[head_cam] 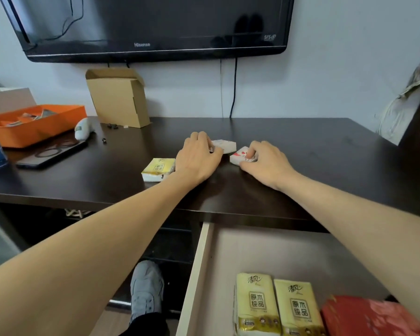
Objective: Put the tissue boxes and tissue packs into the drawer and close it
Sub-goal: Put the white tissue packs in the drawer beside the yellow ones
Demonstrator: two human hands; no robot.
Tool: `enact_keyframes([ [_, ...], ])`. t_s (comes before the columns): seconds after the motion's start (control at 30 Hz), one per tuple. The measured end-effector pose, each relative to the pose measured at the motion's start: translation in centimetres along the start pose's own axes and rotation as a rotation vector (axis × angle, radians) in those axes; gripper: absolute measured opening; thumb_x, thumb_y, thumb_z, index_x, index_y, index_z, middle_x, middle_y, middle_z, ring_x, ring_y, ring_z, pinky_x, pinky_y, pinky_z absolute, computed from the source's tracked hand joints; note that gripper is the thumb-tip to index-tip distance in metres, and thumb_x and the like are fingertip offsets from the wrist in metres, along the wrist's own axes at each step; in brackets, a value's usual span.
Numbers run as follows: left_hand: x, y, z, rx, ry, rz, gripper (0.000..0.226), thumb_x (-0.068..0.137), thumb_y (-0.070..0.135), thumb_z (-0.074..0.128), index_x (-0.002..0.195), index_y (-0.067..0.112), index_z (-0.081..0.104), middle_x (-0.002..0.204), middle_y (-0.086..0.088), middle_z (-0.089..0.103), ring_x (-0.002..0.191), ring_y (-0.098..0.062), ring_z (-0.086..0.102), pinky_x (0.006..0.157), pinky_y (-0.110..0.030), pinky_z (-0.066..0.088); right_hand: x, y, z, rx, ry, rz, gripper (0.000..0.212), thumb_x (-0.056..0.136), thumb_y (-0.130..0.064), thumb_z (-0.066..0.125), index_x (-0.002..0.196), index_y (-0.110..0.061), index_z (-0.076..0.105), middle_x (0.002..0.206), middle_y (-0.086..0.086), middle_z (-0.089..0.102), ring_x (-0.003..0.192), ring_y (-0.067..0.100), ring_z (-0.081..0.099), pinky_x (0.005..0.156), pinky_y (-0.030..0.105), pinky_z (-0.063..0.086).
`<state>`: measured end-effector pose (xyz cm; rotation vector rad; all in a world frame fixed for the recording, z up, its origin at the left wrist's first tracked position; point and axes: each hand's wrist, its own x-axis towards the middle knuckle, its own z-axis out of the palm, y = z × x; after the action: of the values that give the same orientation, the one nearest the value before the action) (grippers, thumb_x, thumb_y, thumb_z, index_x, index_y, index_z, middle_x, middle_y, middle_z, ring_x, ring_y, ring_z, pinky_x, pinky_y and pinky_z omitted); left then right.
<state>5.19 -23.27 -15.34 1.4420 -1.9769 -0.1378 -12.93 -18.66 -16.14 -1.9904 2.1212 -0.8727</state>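
- Two hands are on the dark desk [301,146]: the left hand [197,157] lies curled over a pale tissue pack [224,145], whether gripped I cannot tell; the right hand [264,161] pinches a white-and-red pack [239,155] with bent fingers.
- Best to close fully on each pack, lift clear of the desk edge, then carry both toward 6 o'clock into the open drawer [199,263].
- One yellow pack [158,169] waits at the left hand's 8 o'clock.
- Two yellow packs [277,306] and a red box [364,316] already lie in the drawer, printed 清风 and 原木纯品.
- Above hangs a television [146,23] marked Hisense.
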Motion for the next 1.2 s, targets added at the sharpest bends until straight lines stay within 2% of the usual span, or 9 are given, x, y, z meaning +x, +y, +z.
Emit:
enact_keyframes([
  [0.1,1.3,0.8,0.5,-0.004,-0.135,0.053,0.05,0.089,0.04,0.047,0.136,0.022,0.049,0.147,-0.007,0.044,0.133,-0.031,0.042,0.098,-0.045,0.04,0.0,0.2,-0.1,-0.054,0.102,0.105,0.033,0.083,-0.04,0.062,0.106,-0.016,0.065,0.122,0.009,0.06,0.107,0.035,0.059,0.077,0.037,0.041],
  [0.17,1.9,1.2,1.1,0.012,-0.254,0.048,0.054,0.09,0.043,0.047,0.14,0.024,0.048,0.151,-0.009,0.04,0.139,-0.033,0.036,0.107,-0.048,0.037,0.4,0.5,-0.1,-0.097,0.14,0.178,0.036,0.085,-0.029,0.057,0.111,-0.008,0.067,0.128,0.015,0.06,0.117,0.041,0.058,0.079,0.038,0.042],
  [0.33,1.7,1.5,1.8,0.048,-0.297,0.042,0.04,0.086,0.042,0.05,0.12,0.023,0.06,0.13,-0.008,0.06,0.121,-0.033,0.052,0.097,-0.044,0.044,1.2,0.9,-0.2,-0.043,0.145,0.227,0.034,0.095,-0.021,0.046,0.111,-0.002,0.069,0.129,0.017,0.062,0.117,0.041,0.06,0.081,0.04,0.045],
  [0.6,-0.2,2.1,-1.8,0.023,-0.45,0.097,0.035,0.074,0.059,0.056,0.094,0.031,0.066,0.122,-0.005,0.067,0.112,-0.029,0.06,0.099,-0.043,0.048,0.0,0.5,-0.8,-0.067,0.035,0.127,0.019,0.096,-0.024,0.048,0.105,-0.02,0.065,0.116,0.003,0.068,0.095,0.028,0.057,0.075,0.036,0.042],
  [0.8,-3.7,2.7,-3.8,0.055,-0.462,0.159,0.031,0.077,0.051,0.07,0.098,0.029,0.07,0.117,0.002,0.07,0.106,-0.023,0.063,0.096,-0.041,0.05,-4.0,-0.4,-3.9,-0.136,-0.14,0.015,0.017,0.086,-0.039,0.06,0.102,-0.034,0.066,0.112,-0.011,0.068,0.101,0.023,0.059,0.076,0.036,0.043],
  [0.97,-8.2,3.2,-5.3,-0.044,-0.404,0.154,0.018,0.076,0.04,0.075,0.093,0.036,0.07,0.11,0.002,0.07,0.091,-0.018,0.065,0.07,-0.029,0.046,-10.6,-0.8,-8.0,0.038,-0.322,-0.048,0.036,0.063,-0.056,0.063,0.095,-0.041,0.072,0.096,-0.024,0.065,0.092,0.004,0.062,0.073,0.027,0.047],
  [1.07,-11.4,3.5,-6.4,-0.079,-0.367,0.178,0.024,0.076,0.039,0.077,0.099,0.034,0.071,0.11,0.001,0.069,0.094,-0.02,0.063,0.08,-0.035,0.053,-14.8,-0.7,-10.0,0.082,-0.345,-0.075,0.022,0.072,-0.046,0.077,0.092,-0.04,0.073,0.099,-0.015,0.066,0.087,0.009,0.064,0.071,0.026,0.048],
  [1.13,-13.6,3.6,-7.5,-0.14,-0.366,0.191,0.03,0.073,0.04,0.079,0.1,0.036,0.068,0.11,0.006,0.069,0.096,-0.015,0.064,0.082,-0.037,0.055,-17.4,-0.5,-10.9,0.094,-0.325,-0.101,0.025,0.075,-0.039,0.082,0.097,-0.037,0.07,0.108,-0.013,0.065,0.09,0.009,0.065,0.073,0.026,0.051],
  [1.2,-16.2,3.7,-9.1,-0.218,-0.439,0.182,0.037,0.067,0.05,0.078,0.1,0.039,0.065,0.109,0.014,0.068,0.099,-0.006,0.065,0.078,-0.029,0.055,-20.6,-1.1,-11.4,0.101,-0.317,-0.132,0.033,0.074,-0.04,0.084,0.102,-0.038,0.065,0.111,-0.014,0.064,0.097,0.008,0.065,0.078,0.027,0.054],
])
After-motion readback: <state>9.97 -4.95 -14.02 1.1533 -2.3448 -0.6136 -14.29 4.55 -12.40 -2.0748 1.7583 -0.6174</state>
